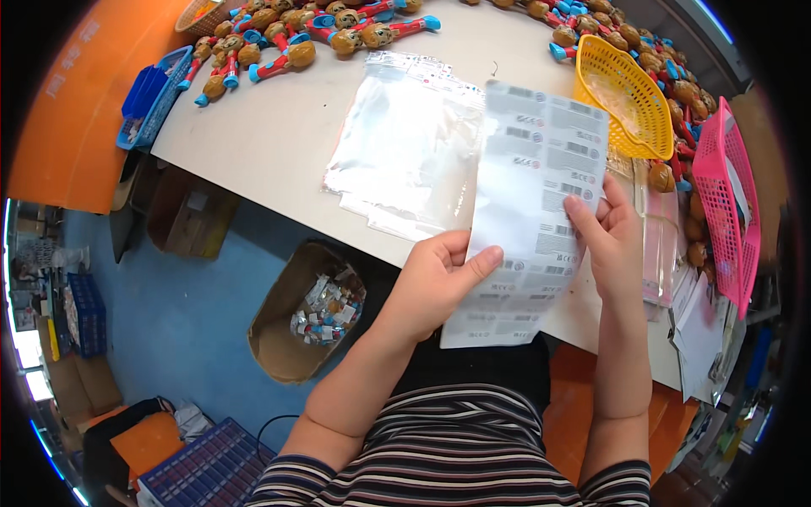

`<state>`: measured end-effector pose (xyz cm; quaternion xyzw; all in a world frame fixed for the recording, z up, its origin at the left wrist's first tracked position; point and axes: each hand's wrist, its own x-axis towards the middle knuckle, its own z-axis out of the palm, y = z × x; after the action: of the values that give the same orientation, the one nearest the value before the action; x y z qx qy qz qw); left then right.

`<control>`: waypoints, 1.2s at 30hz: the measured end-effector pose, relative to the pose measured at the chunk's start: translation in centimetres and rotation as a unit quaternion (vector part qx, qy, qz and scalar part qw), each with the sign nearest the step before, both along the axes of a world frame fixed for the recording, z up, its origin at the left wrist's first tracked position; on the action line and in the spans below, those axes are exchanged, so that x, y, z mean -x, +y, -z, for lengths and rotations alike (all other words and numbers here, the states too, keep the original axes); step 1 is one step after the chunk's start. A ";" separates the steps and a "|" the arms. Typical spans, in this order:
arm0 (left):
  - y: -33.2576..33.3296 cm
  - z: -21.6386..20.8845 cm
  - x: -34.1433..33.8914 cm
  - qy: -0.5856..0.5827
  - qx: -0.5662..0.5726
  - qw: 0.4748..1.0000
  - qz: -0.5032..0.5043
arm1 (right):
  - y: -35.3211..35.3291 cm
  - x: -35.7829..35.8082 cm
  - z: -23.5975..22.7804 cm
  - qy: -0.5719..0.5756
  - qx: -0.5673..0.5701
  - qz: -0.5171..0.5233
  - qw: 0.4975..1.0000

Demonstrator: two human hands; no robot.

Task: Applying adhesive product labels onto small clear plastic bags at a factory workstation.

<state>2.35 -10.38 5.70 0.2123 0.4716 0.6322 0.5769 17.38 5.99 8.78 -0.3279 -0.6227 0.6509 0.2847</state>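
Observation:
My left hand [439,275] pinches the lower left edge of a long white sheet of barcode stickers [532,194], thumb on top. My right hand [610,241] touches the sheet's right side with its fingertips, on one of the stickers. The sheet hangs upright over the front edge of the white table [270,127]. Just behind it a stack of clear plastic bags [410,144] lies flat on the table.
Several brown-headed toys with red and blue handles [287,42] lie along the table's far edge. A yellow basket [629,93] and a pink basket [726,194] stand at the right. A blue basket [152,97] sits at the left corner. A cardboard bin of scraps [308,313] stands on the floor.

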 end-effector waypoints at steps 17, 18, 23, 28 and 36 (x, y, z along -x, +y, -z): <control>1.2 1.7 -1.6 -0.022 -0.054 0.993 -0.102 | -3.2 -0.5 1.5 -0.092 -0.489 -0.106 0.861; 1.3 1.8 -1.5 -0.022 -0.055 0.993 -0.102 | -3.5 -0.6 1.7 -0.092 -0.543 -0.107 0.828; 1.2 2.4 -0.1 -0.097 -0.001 0.986 -0.134 | -5.0 -1.4 0.2 -0.050 -0.645 -0.183 0.741; -1.9 0.8 2.1 -0.085 -0.023 0.985 -0.151 | -4.8 -3.2 -2.0 0.220 -0.143 -0.121 0.957; -7.5 -1.5 3.4 0.311 0.058 0.945 0.085 | -0.5 8.6 4.4 -0.162 -0.336 -0.187 0.909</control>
<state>-1.00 -17.86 7.21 0.4037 0.6437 0.4546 0.4648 8.74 5.46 4.34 -0.1909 -0.8921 0.3824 0.1464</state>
